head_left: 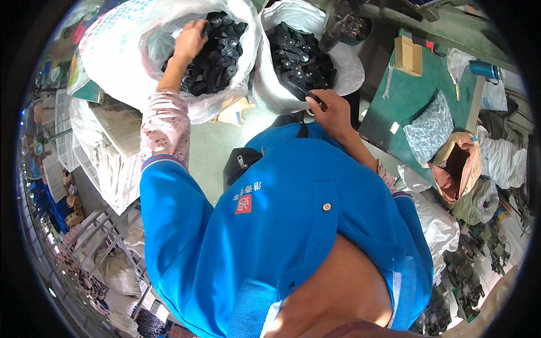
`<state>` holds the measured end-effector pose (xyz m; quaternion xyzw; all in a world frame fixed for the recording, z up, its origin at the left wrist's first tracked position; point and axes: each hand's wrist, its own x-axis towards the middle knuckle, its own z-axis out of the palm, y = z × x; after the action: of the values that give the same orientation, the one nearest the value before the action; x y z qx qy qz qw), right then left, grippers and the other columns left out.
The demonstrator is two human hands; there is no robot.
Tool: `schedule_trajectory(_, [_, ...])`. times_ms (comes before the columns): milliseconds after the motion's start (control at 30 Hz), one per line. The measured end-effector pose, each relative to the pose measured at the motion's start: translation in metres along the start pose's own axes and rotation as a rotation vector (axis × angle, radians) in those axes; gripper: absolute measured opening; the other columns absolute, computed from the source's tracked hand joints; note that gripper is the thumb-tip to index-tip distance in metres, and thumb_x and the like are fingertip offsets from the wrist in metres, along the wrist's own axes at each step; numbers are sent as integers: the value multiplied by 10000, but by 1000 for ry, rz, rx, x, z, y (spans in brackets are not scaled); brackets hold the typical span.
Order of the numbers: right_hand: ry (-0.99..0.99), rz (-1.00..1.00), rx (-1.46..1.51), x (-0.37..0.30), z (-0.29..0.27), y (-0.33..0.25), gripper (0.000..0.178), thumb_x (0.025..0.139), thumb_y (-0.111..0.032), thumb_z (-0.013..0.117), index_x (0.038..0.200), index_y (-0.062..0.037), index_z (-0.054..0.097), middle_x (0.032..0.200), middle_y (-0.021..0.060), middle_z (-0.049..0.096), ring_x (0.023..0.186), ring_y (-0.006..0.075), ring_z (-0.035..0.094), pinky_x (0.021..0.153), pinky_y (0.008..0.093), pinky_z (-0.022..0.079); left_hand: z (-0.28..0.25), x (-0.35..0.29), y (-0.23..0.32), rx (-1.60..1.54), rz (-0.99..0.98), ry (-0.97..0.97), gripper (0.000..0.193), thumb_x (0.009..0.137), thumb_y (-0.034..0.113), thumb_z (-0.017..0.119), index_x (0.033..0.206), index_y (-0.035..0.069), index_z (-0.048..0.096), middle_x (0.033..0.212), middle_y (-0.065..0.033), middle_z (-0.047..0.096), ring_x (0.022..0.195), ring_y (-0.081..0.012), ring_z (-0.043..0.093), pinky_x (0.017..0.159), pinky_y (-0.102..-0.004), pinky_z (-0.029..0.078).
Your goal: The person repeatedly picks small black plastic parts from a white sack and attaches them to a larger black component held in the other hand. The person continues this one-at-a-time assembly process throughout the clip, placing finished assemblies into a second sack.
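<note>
At the upper left, my left hand [191, 39] reaches over an open white sack [147, 48] lined with clear plastic. Its fingers are curled at a black plastic part [207, 28], partly hidden by them. Many similar black parts [217, 67] with round discs fill this sack. My right hand [333, 115] is closed around a dark-handled tool [315, 100] with a thin, pale shaft or blade; its exact kind is unclear. It points toward a second white sack [270, 93], just beyond the hand, which holds more black parts [296, 53].
On the right, a green table [375, 121] carries a wrench [389, 81], an open cardboard box [408, 56] and a bubble-wrap bag [431, 127]. A brown paper sack [473, 149] stands by its near edge. White plastic crates [121, 174] are stacked on the left.
</note>
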<state>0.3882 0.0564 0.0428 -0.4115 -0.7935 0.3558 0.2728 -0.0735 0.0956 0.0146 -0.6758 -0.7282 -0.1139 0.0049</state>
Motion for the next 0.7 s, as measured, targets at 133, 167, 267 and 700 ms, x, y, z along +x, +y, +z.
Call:
schedule_trajectory(133, [49, -36, 148, 10, -7, -9, 155, 812, -86, 747, 955, -38, 714, 857, 72, 622, 690, 147, 601, 625, 261, 488, -44, 0, -19, -192, -280, 263, 400, 836, 314, 728, 1182, 126, 653, 876, -191, 712, 835, -383, 686, 766, -437, 528])
schedule_trajectory(167, [64, -62, 169, 14, -9, -9, 152, 811, -91, 742, 949, -35, 708, 891, 85, 626, 734, 169, 627, 656, 266, 504, -58, -5, -14, -222, -387, 243, 405, 834, 326, 736, 1169, 112, 658, 849, -181, 712, 814, -358, 695, 758, -419, 528])
schedule_trajectory(267, [66, -31, 415, 22, -6, -12, 169, 833, -37, 703, 992, 2, 664, 1051, 117, 637, 917, 176, 660, 808, 287, 523, -68, -22, -21, -305, -486, 391, 395, 819, 344, 758, 1084, 60, 684, 785, -137, 712, 718, -273, 696, 725, -374, 524])
schedule_trajectory(700, [-128, 161, 778, 41, 4, -13, 259, 971, -143, 591, 1202, -28, 616, 949, 45, 657, 894, 101, 632, 785, 248, 483, -86, -39, 27, -1324, -672, 714, 210, 832, 60, 759, 966, -38, 630, 833, -126, 671, 682, -213, 676, 567, -308, 583])
